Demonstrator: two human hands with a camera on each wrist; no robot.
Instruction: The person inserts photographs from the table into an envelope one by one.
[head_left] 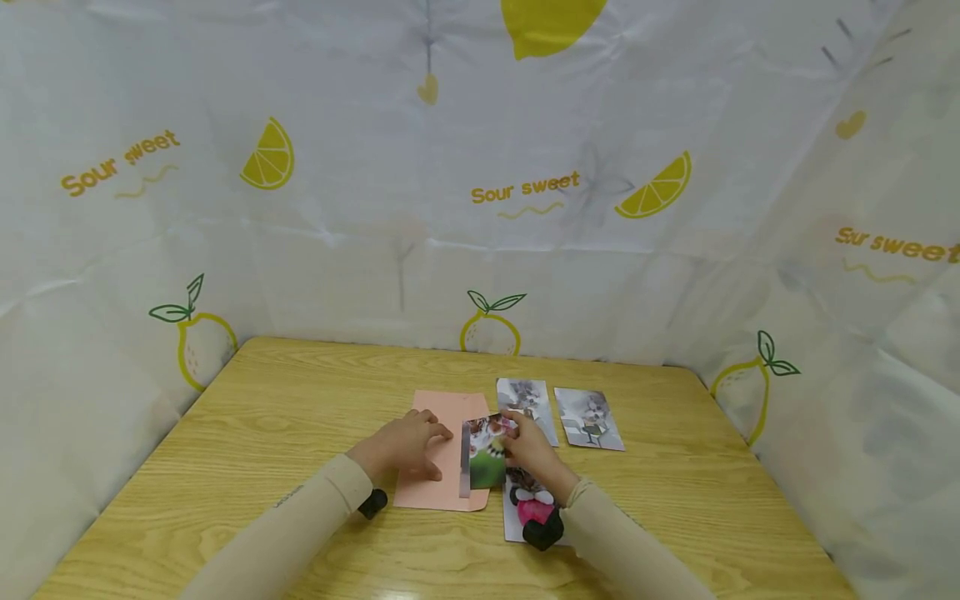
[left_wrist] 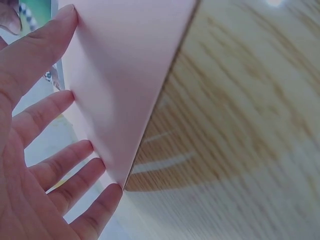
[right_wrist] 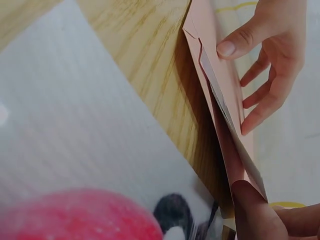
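A pink envelope [head_left: 431, 495] lies on the table, its open side facing right. My left hand [head_left: 408, 443] rests on it with fingers spread; in the left wrist view those fingertips meet the pink paper [left_wrist: 125, 60]. The fingers and thumb of my right hand [head_left: 531, 452] pinch the right edge of a photo card [head_left: 487, 472] with a green lower part and an animal picture. In the right wrist view, this card [right_wrist: 246, 154] sits partly in the envelope's mouth, and its inner part is hidden there.
Two greyish picture cards [head_left: 588, 418] lie behind and right of the envelope, one partly covered by my right hand. Under my right wrist is another card [head_left: 514, 527] with a pink patch. The wooden table [head_left: 300, 417] is bordered by a lemon-print curtain [head_left: 360, 275].
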